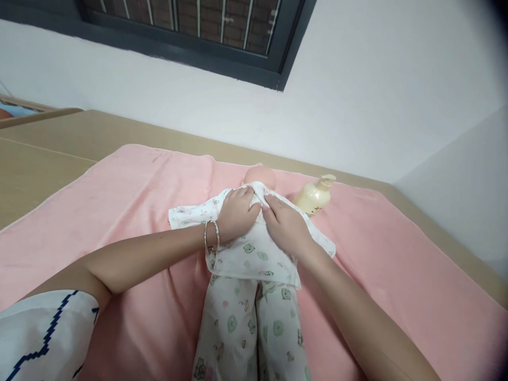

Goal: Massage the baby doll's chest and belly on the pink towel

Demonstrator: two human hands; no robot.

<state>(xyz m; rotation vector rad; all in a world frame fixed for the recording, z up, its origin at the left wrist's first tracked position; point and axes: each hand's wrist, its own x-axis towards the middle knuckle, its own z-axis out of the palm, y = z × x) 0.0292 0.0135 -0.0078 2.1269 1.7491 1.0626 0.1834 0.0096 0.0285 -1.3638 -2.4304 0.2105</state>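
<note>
Our left hand, silver bangles at its wrist, and our right hand both pinch the front of the white, animal-printed cotton shirt, fingers nearly meeting. Beyond them lies a round, pink doll's head; right of them, a pale-yellow pump bottle.

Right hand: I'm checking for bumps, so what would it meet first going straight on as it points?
Sliding over the shirt, the right hand would probably meet the left hand first, though depth is unclear.
</note>
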